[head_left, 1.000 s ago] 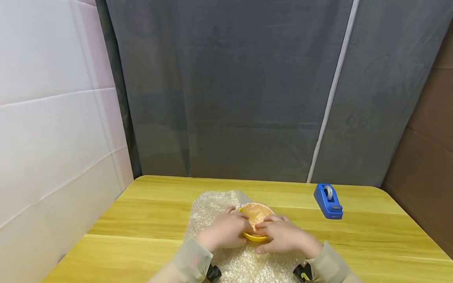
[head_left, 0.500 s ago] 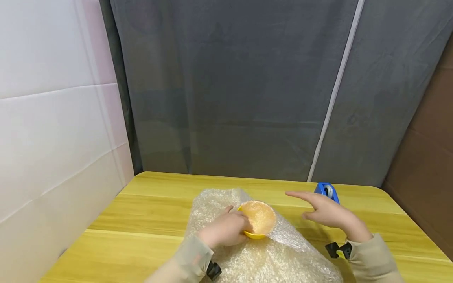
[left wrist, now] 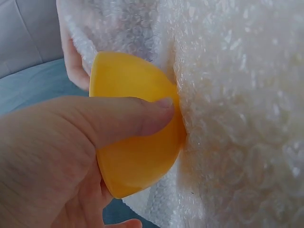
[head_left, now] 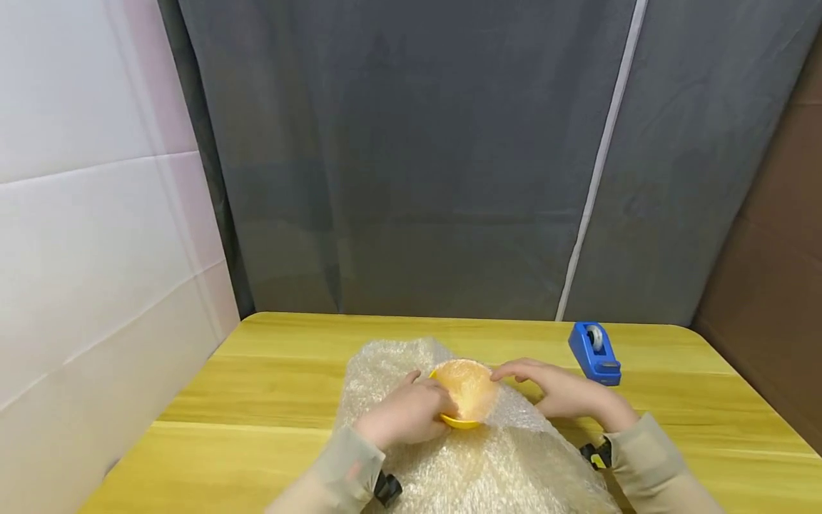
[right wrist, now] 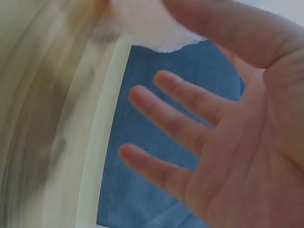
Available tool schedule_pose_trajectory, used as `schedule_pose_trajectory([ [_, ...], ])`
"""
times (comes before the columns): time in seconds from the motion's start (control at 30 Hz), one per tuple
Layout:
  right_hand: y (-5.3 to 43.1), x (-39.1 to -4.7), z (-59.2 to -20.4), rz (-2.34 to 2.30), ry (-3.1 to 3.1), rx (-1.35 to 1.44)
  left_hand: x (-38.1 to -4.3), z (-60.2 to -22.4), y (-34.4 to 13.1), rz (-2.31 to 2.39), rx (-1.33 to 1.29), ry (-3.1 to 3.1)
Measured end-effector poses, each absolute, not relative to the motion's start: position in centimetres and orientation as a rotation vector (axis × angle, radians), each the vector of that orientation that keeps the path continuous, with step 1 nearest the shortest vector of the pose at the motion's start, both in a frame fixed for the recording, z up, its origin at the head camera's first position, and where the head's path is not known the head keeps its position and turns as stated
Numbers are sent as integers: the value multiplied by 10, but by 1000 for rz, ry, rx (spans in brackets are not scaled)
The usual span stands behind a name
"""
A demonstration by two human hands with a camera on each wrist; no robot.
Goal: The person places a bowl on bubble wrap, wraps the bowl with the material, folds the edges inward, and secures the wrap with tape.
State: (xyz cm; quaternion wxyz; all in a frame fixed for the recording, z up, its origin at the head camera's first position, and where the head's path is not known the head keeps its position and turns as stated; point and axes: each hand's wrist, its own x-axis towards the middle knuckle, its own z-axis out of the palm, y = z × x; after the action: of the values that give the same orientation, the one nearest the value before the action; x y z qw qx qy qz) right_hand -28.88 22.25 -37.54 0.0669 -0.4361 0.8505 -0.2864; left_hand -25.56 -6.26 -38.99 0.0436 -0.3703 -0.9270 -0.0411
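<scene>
A yellow bowl [head_left: 460,423] rests on a large sheet of clear bubble wrap [head_left: 481,475], with part of the wrap tucked down inside its mouth. My left hand [head_left: 411,412] pinches its left wall; in the left wrist view the thumb [left wrist: 152,116] presses along the outside of the bowl [left wrist: 126,76] while the other fingers go behind the rim. At the bowl's right, my right hand [head_left: 568,391] pinches the edge of the wrap [right wrist: 152,28] between thumb and forefinger. Its other three fingers [right wrist: 171,126] are spread and hold nothing.
A blue tape dispenser [head_left: 594,353] with a roll in it stands at the back right of the wooden table [head_left: 257,400], just beyond my right hand. A dark grey curtain [head_left: 417,178] hangs behind the table, with a white panel [head_left: 96,250] on the left.
My right hand let go at the bowl, swung out to the right with fingers spread, then came back to take the wrap's edge. The left hand stays on the bowl.
</scene>
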Motion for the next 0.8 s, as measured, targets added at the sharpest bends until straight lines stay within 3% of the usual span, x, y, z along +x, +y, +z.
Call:
schedule_pose_trajectory([
  [0.8,217,-304,-381,-1094,2526,-1309,-256,-393,-50,-95,-1141,-2852],
])
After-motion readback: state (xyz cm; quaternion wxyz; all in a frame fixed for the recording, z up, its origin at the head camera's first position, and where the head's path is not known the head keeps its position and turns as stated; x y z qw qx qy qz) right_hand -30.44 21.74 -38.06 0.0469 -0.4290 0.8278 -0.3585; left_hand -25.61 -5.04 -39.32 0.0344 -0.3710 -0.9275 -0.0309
